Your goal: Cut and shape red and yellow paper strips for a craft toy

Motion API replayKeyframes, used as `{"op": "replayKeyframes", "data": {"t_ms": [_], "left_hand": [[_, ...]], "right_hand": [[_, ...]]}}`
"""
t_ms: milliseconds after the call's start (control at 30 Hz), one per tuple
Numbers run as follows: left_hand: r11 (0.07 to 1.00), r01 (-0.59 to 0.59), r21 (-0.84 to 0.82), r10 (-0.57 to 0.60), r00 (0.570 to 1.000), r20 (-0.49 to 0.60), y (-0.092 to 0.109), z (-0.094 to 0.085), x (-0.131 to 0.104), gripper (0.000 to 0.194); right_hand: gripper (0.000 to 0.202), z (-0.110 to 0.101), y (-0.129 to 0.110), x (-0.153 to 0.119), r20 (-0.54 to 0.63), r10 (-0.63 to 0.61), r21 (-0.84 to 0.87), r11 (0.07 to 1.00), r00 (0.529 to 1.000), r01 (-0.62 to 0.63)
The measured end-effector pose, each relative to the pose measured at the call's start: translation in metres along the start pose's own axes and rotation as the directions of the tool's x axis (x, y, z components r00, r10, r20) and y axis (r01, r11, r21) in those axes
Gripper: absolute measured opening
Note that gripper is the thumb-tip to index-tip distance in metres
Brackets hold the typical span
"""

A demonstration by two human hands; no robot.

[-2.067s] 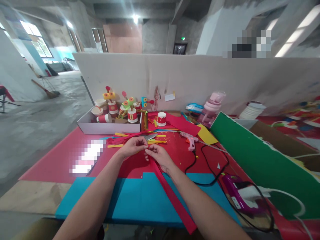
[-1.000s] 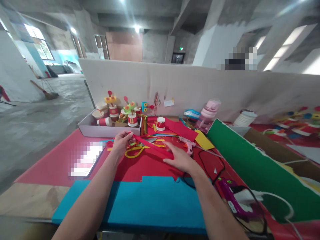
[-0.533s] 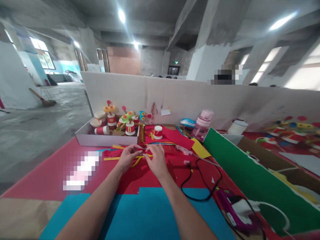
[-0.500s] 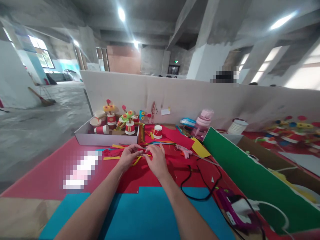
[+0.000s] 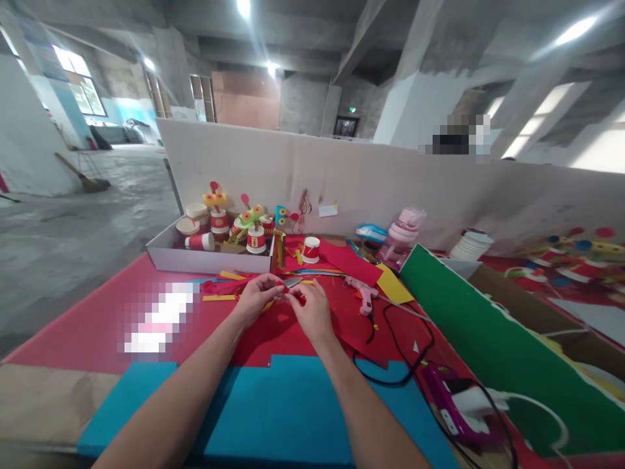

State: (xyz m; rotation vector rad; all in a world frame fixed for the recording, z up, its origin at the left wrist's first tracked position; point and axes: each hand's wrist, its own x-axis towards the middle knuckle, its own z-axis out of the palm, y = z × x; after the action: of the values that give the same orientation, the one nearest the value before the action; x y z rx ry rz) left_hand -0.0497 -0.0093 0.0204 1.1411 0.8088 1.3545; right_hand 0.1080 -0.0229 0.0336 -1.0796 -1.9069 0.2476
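Observation:
My left hand (image 5: 256,301) and my right hand (image 5: 312,314) meet over the middle of the red-covered table, fingertips pinched together. Between them is a small bit of red paper strip (image 5: 286,288), partly hidden by the fingers. A longer red band seems to run from under my right hand toward the lower right, though it blends with the red surface. Yellow paper strips (image 5: 219,298) and crumpled red strips lie by my left hand. To the right of my right hand rests a pink glue gun (image 5: 362,293).
A white box (image 5: 209,262) holds paper-cup figures at the back left. One red-and-white paper cup (image 5: 311,250) stands behind my hands. Blue sheets (image 5: 283,410) cover the front. On the right are a green board (image 5: 488,345), a purple power strip (image 5: 459,404) and black cables.
My hands stay close together and the red band at the right has swung down toward the front. More of the glue gun shows. The view has tilted slightly.

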Motion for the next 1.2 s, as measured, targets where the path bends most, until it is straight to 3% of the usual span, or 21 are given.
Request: {"op": "replayKeyframes", "data": {"t_ms": [333, 567, 767, 1200], "left_hand": [[1.0, -0.01, 0.009, 0.01, 1.0, 0.026, -0.002, -0.002, 0.0, 0.022], [1.0, -0.01, 0.014, 0.01, 1.0, 0.022, -0.001, -0.001, 0.0, 0.022], [1.0, 0.003, 0.011, -0.003, 1.0, -0.01, -0.005, -0.004, 0.003, 0.023], [0.998, 0.065, 0.006, -0.065, 0.997, -0.03, -0.002, -0.002, 0.001, 0.028]], "right_hand": [[0.01, 0.003, 0.005, -0.001, 0.0, 0.143, 0.103, 0.984, 0.99, -0.142], [0.012, 0.002, 0.01, 0.0, 0.013, 0.169, 0.137, 0.976, 0.986, -0.169], [0.015, 0.004, 0.014, 0.001, 0.082, 0.169, 0.295, 0.937, 0.982, -0.186], [0.015, 0.003, 0.015, 0.001, 0.095, 0.178, 0.23, 0.953, 0.979, -0.196]]}}
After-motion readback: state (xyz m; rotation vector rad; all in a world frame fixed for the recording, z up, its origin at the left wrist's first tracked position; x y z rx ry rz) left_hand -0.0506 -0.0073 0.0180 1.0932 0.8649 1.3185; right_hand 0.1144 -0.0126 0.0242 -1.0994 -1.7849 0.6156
